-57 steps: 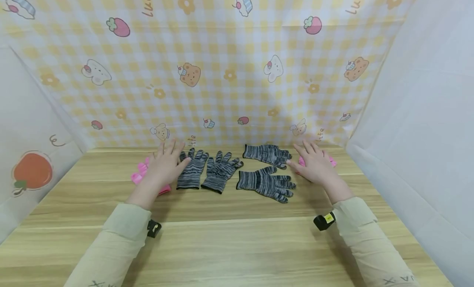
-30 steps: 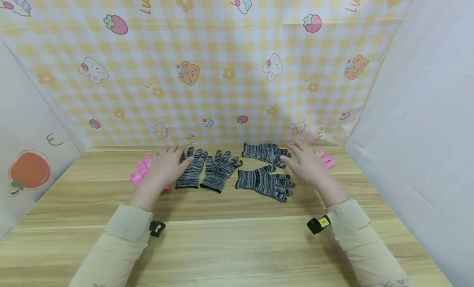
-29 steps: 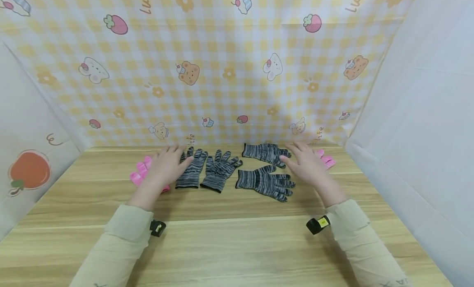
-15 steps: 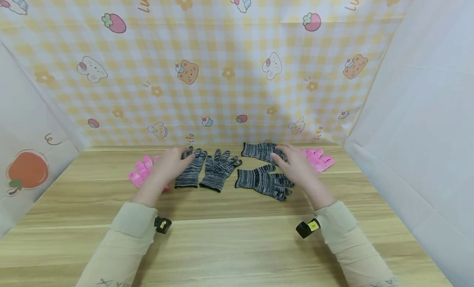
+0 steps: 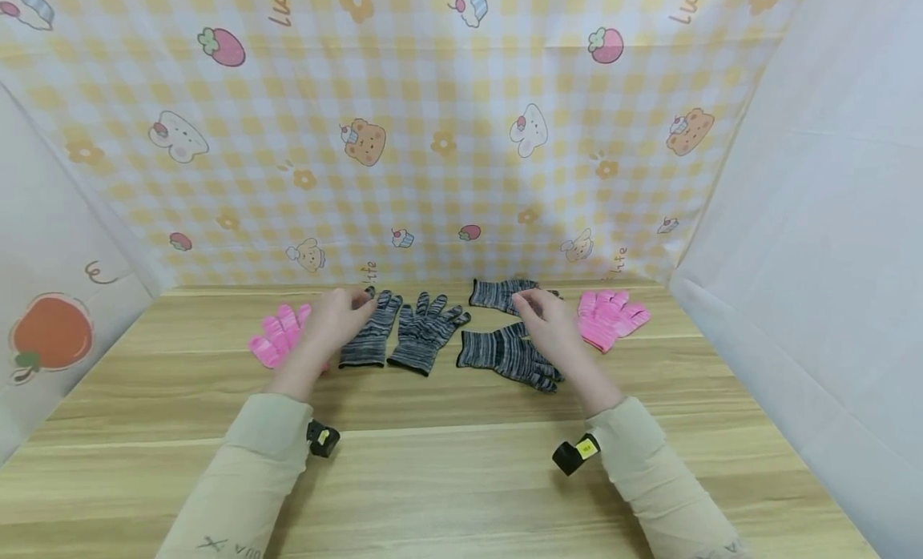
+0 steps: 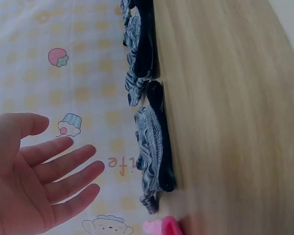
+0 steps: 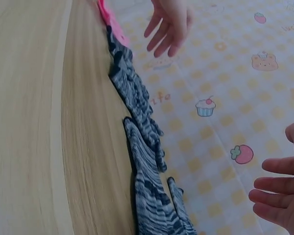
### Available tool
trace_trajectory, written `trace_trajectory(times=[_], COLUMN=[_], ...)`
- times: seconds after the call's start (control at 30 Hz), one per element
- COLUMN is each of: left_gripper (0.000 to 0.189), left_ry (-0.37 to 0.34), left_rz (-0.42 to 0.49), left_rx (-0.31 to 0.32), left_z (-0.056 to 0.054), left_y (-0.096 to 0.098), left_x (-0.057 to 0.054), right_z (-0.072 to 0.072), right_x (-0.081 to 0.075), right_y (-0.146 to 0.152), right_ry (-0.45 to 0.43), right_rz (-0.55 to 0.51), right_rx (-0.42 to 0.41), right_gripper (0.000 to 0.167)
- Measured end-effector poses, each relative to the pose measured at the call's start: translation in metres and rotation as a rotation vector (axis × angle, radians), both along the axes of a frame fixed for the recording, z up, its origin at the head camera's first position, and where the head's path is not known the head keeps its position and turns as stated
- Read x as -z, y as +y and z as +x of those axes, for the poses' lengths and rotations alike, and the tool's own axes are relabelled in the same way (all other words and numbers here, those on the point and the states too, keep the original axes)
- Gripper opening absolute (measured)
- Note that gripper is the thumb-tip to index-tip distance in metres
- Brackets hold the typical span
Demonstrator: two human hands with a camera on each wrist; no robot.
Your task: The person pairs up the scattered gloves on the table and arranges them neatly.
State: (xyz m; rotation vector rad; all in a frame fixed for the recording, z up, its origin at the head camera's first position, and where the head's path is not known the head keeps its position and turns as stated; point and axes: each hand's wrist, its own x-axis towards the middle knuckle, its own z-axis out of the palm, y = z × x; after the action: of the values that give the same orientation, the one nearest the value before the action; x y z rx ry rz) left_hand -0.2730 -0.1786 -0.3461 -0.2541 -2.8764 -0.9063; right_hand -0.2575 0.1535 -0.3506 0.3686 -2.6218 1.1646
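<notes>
My left hand [image 5: 336, 322] hovers with relaxed, slightly bent fingers over the space between a pink glove [image 5: 277, 339] and a grey-black striped knit glove [image 5: 366, 339]. In the left wrist view its palm and spread fingers show with nothing in them. Another striped glove [image 5: 424, 335] lies just to the right. My right hand [image 5: 554, 328] overlaps two sideways striped gloves, the far one [image 5: 497, 295] and the near one [image 5: 497, 352], hiding parts of their finger ends. The right wrist view shows its fingers loose and holding nothing. A second pink glove [image 5: 613, 317] lies farther right.
The gloves lie in a row along the back of the wood-grain table [image 5: 447, 479]. Directly behind hangs a yellow checked cloth [image 5: 447, 191] with cartoon prints. White cloth walls [image 5: 808, 247] stand at both sides. Small black cameras [image 5: 575, 453] are worn on both wrists.
My right hand has moved left from over the right pink glove, uncovering it, to over the striped gloves. My left hand has shifted slightly right. Fingers of both look less spread. The gloves lie unmoved.
</notes>
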Motion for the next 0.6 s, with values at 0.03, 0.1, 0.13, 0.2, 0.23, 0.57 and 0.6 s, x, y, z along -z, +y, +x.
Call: trace_trajectory(times=[0.03, 0.1, 0.13, 0.2, 0.23, 0.57, 0.6], left_gripper=[0.04, 0.04, 0.039, 0.038, 0.037, 0.036, 0.036], left_ry=[-0.007, -0.023, -0.035, -0.052, -0.058, -0.114, -0.117], left_rz=[0.017, 0.05, 0.071, 0.101, 0.113, 0.191, 0.192], left_rx=[-0.004, -0.01, -0.013, -0.017, -0.022, -0.095, -0.099], left_z=[-0.001, -0.002, -0.002, -0.002, -0.003, -0.008, -0.008], left_y=[0.001, 0.002, 0.003, 0.004, 0.005, 0.011, 0.012], left_x=[0.001, 0.002, 0.003, 0.003, 0.004, 0.008, 0.008], right_z=[0.0, 0.0, 0.0, 0.0, 0.0, -0.003, -0.003], right_x=[0.0, 0.001, 0.001, 0.002, 0.003, 0.008, 0.009], right_y=[-0.002, -0.006, -0.008, -0.012, -0.014, -0.033, -0.035], right_ry=[-0.012, -0.039, -0.052, -0.078, -0.087, -0.273, -0.294], right_rz=[-0.014, -0.041, -0.054, -0.082, -0.098, -0.284, -0.302], right_rx=[0.0, -0.002, -0.003, -0.007, -0.014, 0.015, 0.013], right_gripper=[0.042, 0.042, 0.042, 0.042, 0.042, 0.044, 0.044])
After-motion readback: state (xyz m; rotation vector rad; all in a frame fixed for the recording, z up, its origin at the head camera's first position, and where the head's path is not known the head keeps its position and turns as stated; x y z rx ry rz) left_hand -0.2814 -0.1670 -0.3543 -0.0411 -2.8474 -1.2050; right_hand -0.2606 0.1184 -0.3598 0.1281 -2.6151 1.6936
